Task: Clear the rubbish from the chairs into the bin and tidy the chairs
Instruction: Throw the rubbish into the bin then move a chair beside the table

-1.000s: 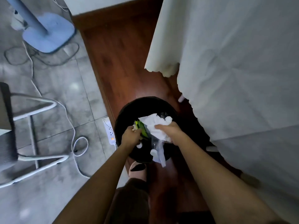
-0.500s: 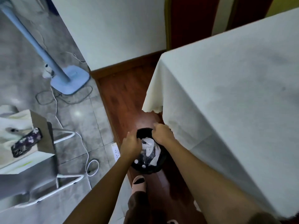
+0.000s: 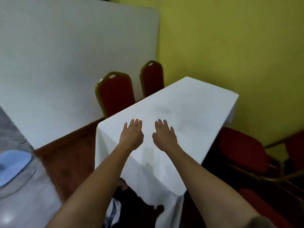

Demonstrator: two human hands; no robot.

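My left hand (image 3: 131,134) and my right hand (image 3: 164,135) are stretched out side by side above the white tablecloth, fingers spread, palms down, holding nothing. Low between my forearms the black bin (image 3: 130,203) shows partly under the cloth's hem, with white rubbish (image 3: 113,213) inside it. Two red chairs with gold frames stand behind the table: one (image 3: 116,94) on the left, another (image 3: 152,78) beside it. A third red chair (image 3: 241,148) sits at the table's right side.
The table with the white tablecloth (image 3: 189,116) fills the middle. A white wall lies behind on the left, a yellow wall (image 3: 230,46) on the right. A blue fan base (image 3: 13,165) rests on the grey floor at far left. Brown wooden floor runs beside the table.
Both hands have let go of the rubbish in the bin and risen over the table with fingers spread. The view has lifted from the bin to the table and chairs.
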